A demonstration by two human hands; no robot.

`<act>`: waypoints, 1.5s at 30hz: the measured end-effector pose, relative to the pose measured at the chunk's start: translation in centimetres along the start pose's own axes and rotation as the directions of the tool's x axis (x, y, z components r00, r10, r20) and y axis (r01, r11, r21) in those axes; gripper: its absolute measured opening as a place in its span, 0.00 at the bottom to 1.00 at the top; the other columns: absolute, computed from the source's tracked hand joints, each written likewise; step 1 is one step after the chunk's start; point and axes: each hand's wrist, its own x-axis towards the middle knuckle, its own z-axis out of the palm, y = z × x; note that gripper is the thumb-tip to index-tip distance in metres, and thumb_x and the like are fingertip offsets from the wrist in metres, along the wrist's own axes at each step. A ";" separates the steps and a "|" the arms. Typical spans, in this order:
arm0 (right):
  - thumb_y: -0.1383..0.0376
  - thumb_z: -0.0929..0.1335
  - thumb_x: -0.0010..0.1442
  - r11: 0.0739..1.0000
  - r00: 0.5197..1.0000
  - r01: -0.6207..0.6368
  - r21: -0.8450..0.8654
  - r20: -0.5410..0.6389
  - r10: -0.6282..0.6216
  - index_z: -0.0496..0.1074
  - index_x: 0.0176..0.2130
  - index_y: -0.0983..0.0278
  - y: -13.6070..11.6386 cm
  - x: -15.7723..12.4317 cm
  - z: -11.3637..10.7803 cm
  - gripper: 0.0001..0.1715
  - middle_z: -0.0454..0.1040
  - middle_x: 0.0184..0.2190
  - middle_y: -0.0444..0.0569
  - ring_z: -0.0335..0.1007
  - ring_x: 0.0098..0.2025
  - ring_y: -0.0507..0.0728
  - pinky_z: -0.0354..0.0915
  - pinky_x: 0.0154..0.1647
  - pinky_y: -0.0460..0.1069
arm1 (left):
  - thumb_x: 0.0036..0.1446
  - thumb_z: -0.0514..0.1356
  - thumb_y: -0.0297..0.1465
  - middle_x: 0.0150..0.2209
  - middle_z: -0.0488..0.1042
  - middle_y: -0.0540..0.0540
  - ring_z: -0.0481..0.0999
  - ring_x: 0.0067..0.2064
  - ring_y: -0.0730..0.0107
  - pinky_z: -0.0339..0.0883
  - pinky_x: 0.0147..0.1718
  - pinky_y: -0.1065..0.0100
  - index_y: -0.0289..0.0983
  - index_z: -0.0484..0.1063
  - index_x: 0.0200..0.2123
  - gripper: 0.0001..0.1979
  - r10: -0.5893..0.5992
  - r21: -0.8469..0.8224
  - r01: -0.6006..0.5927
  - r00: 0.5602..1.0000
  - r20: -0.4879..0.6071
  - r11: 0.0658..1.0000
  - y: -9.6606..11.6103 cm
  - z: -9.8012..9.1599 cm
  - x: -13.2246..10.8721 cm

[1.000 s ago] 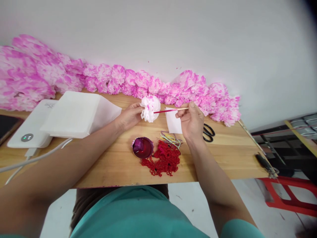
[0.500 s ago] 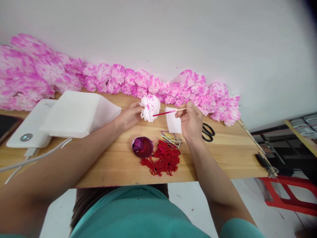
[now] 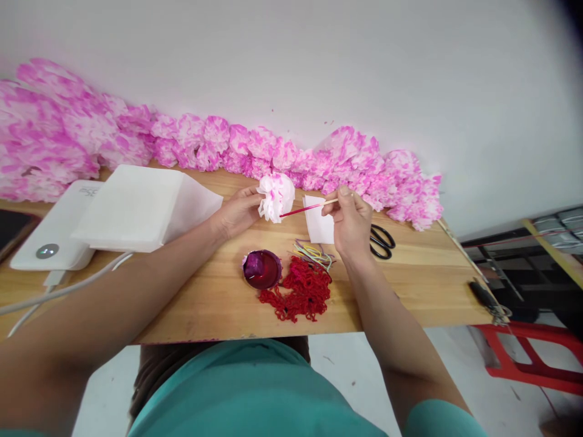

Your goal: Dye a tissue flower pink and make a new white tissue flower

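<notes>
My left hand is closed on a white tissue-paper flower that has a few pink streaks on its petals. In my right hand I pinch a thin stick, pale at the grip and stained dark red towards its tip. That tip reaches the lower right edge of the flower; whether it touches cannot be made out. Below the flower stands a cup of dark red liquid with a purple-stained rim. Beside the cup lies a heap of red yarn.
Pink-and-white paper flowers line the wall. At left are a stack of white paper and a white power bank with cables. Coloured strings, folded white paper and black-handled scissors lie near my right hand. A red stool stands at right.
The stick's tip has shifted very slightly down and left at the flower, with my right hand. My left hand keeps its hold on the flower.
</notes>
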 end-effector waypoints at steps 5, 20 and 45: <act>0.47 0.74 0.57 1.000 1.000 0.010 0.004 0.015 -0.010 0.75 0.24 0.60 0.1 -0.2 -0.2 0.22 0.71 0.20 0.39 0.64 0.21 0.47 0.64 0.26 0.46 | 0.44 0.71 0.25 0.32 0.80 0.45 0.77 0.35 0.67 0.69 0.39 0.67 0.32 0.80 0.33 0.09 0.002 0.011 -0.002 1.000 0.000 1.000 0.1 0.0 0.0; 0.53 0.65 0.68 0.950 0.807 0.312 -0.003 0.528 -0.264 0.78 0.28 0.59 -1.6 -2.4 0.0 0.22 0.71 0.17 0.43 0.68 0.22 0.52 0.64 0.27 0.50 | 0.45 0.70 0.26 0.29 0.78 0.46 0.75 0.32 0.70 0.68 0.36 0.68 0.32 0.79 0.30 0.06 0.007 0.020 -0.007 1.000 0.008 1.000 0.1 0.2 -0.2; 0.44 0.71 0.59 0.990 0.987 0.138 -0.023 0.084 -0.135 0.75 0.24 0.59 -0.9 -1.3 0.5 0.25 0.67 0.16 0.40 0.65 0.20 0.50 0.63 0.24 0.47 | 0.45 0.70 0.26 0.31 0.79 0.44 0.77 0.33 0.68 0.69 0.38 0.66 0.32 0.79 0.31 0.07 0.013 0.004 -0.013 1.000 0.002 1.000 -0.1 0.0 0.0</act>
